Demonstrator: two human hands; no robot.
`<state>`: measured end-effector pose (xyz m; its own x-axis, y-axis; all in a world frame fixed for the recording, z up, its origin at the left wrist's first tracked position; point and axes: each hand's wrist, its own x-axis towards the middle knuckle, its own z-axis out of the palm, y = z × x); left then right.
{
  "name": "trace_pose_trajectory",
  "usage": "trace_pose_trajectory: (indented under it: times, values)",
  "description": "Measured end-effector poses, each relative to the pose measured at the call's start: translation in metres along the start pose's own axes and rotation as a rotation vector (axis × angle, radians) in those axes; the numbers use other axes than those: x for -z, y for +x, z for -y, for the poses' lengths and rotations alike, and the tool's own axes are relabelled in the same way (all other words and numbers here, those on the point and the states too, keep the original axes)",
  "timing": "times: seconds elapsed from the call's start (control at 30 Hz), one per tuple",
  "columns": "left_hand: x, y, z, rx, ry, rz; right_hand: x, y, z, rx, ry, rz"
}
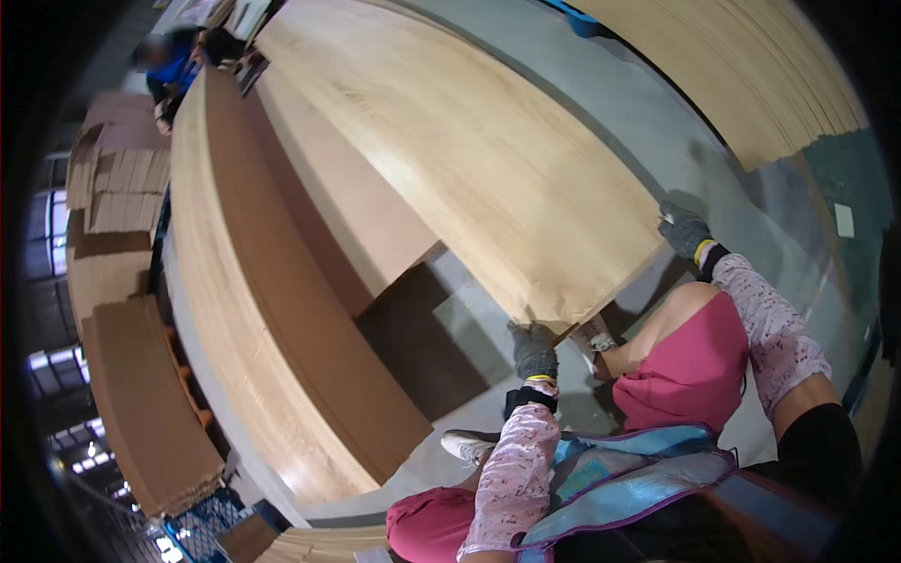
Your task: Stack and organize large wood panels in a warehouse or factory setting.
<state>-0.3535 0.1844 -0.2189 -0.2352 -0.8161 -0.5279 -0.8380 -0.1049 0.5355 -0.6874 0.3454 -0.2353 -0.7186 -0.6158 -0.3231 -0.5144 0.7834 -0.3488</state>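
A long, pale wood-grain panel (pixel 469 169) stretches away from me, its near end tilted above the floor. My left hand (pixel 535 353), in a grey knit glove, is closed on the panel's near left corner. At the near right corner, my right hand (pixel 687 231) grips the edge in a matching glove. The undersides of both grips are hidden. Floral sleeves cover my forearms. Left of the panel rises a tall stack of boards (pixel 272 310) with a wood-grain top, and a flat light-brown board (pixel 328 206) lies between the two.
Another person (pixel 178 70) in blue is at the far left end, beyond the stack. More stacked boards (pixel 141 403) stand along the left, and a further stack (pixel 723 66) at the upper right. Grey floor (pixel 469 310) shows around the panel; my shoe (pixel 466 447) is near the stack.
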Motion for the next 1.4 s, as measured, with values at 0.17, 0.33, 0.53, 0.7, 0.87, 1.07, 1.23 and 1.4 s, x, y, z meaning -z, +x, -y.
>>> trace_pose_trajectory:
  times: [0.17,0.33,0.53,0.7,0.87,1.07,1.23,1.4]
  values:
    - [0.04,0.009,0.005,-0.018,0.048,0.29,0.014,0.008,-0.013,0.142,-0.182,0.109]
    - [0.086,-0.026,0.032,-0.154,-0.385,0.426,0.056,0.024,-0.004,0.444,-0.419,0.116]
    - [0.215,-0.119,0.025,-0.246,-0.558,0.192,0.136,0.022,0.092,0.399,0.536,-0.107]
    - [0.315,-0.177,0.109,-0.2,-0.59,-0.298,0.185,-0.053,0.241,0.484,0.714,-0.046]
    - [0.376,-0.203,0.188,0.099,-0.841,-0.7,0.122,-0.123,0.324,0.829,0.671,0.037]
    - [0.392,-0.211,0.294,0.275,-0.914,-0.926,0.006,-0.192,0.391,1.569,0.07,-0.083]
    - [0.392,-0.199,0.332,0.331,-1.007,-0.954,-0.045,-0.244,0.427,1.105,0.224,0.493]
    - [0.406,-0.179,0.367,0.164,-1.042,-1.041,-0.078,-0.265,0.446,0.92,0.468,0.582]
